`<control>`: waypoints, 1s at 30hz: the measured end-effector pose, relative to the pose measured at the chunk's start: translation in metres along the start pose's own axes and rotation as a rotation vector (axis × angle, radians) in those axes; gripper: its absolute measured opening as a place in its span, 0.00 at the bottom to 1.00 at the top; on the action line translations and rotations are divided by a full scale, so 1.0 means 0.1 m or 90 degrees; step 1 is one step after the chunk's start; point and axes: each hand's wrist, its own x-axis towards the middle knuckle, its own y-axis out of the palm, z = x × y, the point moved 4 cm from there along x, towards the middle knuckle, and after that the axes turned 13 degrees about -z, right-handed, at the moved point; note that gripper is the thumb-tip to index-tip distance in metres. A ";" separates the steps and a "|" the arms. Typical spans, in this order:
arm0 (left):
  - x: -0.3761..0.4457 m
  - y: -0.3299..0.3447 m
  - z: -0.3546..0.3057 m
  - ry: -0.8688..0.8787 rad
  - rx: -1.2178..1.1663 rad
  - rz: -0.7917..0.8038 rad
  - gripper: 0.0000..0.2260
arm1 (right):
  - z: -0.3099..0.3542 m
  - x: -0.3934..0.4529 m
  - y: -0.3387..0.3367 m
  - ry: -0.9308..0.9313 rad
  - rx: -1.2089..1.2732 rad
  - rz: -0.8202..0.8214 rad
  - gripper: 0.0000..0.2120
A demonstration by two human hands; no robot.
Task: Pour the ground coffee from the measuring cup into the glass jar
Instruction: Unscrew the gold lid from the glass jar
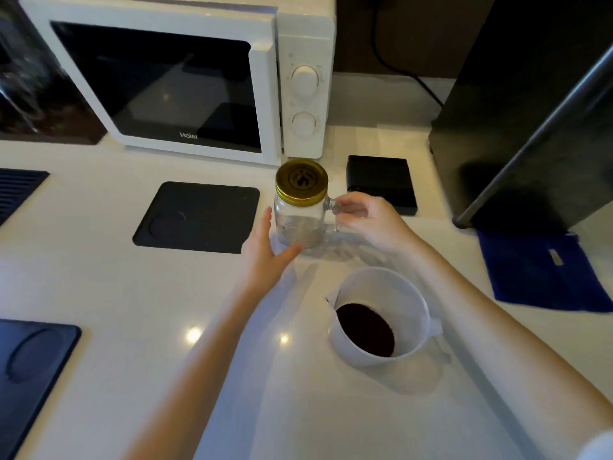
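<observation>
From the head camera, the glass jar [300, 214] stands upright on the white table [132, 293], in front of the microwave [179, 81] and between the two hands; its gold lid [301, 181] is on, so the mouth is closed; the jar looks empty, though the glass is too clear to be sure. The right hand [368, 220] is at the jar's handle on the jar's right side, its fingers [348, 207] curled narrowly about the handle and seemingly touching it, though whether they grip it firmly I cannot tell; the left hand [268, 244] lies open against the jar's left side, fingers spread wide, thumb near the base, holding nothing. The measuring cup [381, 317] sits on the table nearer the person, under the right forearm and apart from the jar, with dark ground coffee [365, 328] in its bottom and its spout turned to the left. The coming move likely turns on the lid: it sits above both hands on the jar's vertical axis, and both hands are about equally near it; with the right at the handle, the left seems freer to rise and unscrew; pouring cannot begin until then.
</observation>
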 end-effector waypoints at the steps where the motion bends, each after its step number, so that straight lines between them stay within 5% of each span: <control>1: 0.04 0.01 -0.01 0.009 -0.011 -0.004 0.32 | 0.00 0.02 0.00 -0.011 -0.007 -0.002 0.13; 12: 0.07 -0.06 -0.07 0.051 0.002 -0.056 0.22 | 0.12 0.00 -0.04 -0.053 -0.049 0.004 0.09; 30: -0.80 -0.87 -0.29 0.144 0.005 -0.147 0.27 | 0.95 -0.61 0.09 -0.194 -0.238 0.195 0.07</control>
